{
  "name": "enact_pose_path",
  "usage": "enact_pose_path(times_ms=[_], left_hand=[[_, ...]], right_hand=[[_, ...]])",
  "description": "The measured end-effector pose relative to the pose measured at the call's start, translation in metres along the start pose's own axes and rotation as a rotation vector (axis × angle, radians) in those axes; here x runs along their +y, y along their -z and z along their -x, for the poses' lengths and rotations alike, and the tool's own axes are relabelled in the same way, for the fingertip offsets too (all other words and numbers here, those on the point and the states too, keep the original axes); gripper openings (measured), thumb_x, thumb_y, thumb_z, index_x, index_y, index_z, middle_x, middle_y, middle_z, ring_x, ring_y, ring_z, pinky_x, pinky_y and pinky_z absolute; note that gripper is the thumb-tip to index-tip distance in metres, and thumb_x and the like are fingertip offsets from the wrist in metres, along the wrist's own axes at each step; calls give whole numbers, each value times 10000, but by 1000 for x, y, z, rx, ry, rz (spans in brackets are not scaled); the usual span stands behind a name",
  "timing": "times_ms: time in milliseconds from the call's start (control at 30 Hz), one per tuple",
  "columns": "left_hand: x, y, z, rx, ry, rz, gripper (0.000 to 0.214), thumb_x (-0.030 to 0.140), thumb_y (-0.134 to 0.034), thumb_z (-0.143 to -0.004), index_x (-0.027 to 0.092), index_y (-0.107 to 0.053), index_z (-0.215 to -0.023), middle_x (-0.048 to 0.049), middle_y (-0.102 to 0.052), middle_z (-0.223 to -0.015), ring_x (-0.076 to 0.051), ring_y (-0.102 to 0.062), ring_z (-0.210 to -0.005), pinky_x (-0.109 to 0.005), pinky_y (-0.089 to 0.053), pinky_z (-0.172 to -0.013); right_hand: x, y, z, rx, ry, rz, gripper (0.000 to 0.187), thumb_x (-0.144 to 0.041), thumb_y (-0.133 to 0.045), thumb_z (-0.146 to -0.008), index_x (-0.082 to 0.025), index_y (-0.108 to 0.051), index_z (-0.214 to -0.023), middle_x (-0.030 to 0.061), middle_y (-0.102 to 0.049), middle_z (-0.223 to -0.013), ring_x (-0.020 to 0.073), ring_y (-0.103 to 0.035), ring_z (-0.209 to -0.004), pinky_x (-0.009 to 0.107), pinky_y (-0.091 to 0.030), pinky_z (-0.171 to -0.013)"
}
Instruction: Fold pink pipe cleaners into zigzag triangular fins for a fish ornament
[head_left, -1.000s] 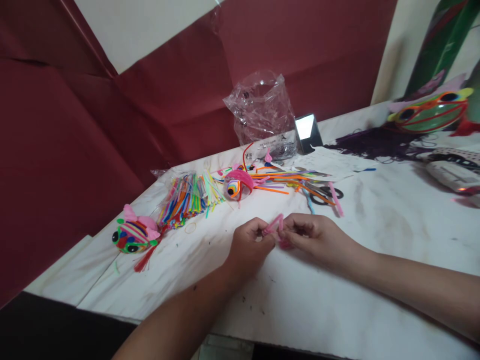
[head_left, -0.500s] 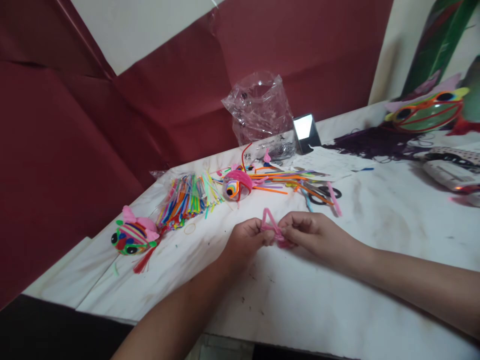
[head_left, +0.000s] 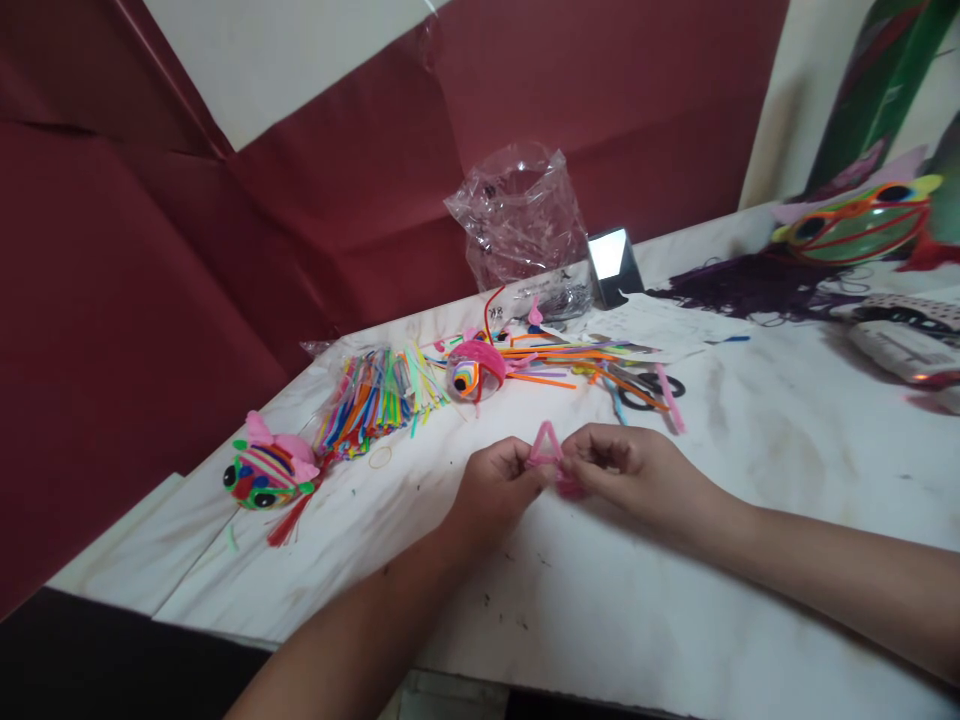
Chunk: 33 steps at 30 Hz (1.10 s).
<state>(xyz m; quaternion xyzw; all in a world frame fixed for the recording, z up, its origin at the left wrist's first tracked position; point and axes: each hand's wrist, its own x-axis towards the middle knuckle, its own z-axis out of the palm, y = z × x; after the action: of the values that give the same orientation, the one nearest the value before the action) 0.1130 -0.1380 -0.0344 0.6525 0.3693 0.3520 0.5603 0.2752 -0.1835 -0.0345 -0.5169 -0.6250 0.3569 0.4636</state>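
My left hand (head_left: 495, 490) and my right hand (head_left: 630, 470) meet over the white table (head_left: 750, 560), both pinching a pink pipe cleaner (head_left: 545, 447) bent into a small triangle that stands up between the fingertips. Behind the hands lies a round pink craft ball with a striped eye (head_left: 475, 370) amid loose coloured sticks (head_left: 570, 360). At the left sits a finished multicoloured fish-like craft (head_left: 266, 470) with pink fins and a red tassel.
A bag of coloured sticks (head_left: 375, 395) lies left of centre. Black scissors (head_left: 649, 390), a crumpled clear plastic bag (head_left: 521, 215) and a small mirror-like block (head_left: 613, 262) stand further back. A large green fish craft (head_left: 862, 220) and purple threads (head_left: 742, 280) sit far right. Maroon paper (head_left: 150, 250) covers the wall.
The pink pipe cleaner was an open bent loop; the fingers have folded it into a closed upright triangle. Both hands have stayed in nearly the same place.
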Motion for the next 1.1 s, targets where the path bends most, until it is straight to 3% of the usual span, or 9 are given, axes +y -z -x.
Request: enact_pose_path(times_ms=[400,1000,1100], left_hand=[[11,-4,3,59,-47,14,117,246,-633,-681,142,-587,-711,3,-587,-652,-96,-484,-613,-228,-364,-605],[7,-1,0,39,26,44,176,251,-681,-627,138,-592,-728,24,-552,-606,-81,-456,-571,-223,-348,-576],[7,0,0,39,-8,28,158,279,-642,-677,139,-591,-730,17,-547,-613,-87,-457,-585,-229,-356,-593]], right_hand=[[1,0,-1,-91,-3,11,173,-254,-469,-748,-169,-618,-722,3,-596,-635,135,-535,-601,239,-414,-557],[5,-3,-4,-53,-56,-116,185,-318,-514,-763,-169,-579,-676,-7,-583,-596,115,-516,-555,225,-397,-523],[3,-2,-5,-71,-71,-137,172,-308,-522,-748,-165,-585,-675,-7,-581,-594,113,-513,-552,226,-392,-521]])
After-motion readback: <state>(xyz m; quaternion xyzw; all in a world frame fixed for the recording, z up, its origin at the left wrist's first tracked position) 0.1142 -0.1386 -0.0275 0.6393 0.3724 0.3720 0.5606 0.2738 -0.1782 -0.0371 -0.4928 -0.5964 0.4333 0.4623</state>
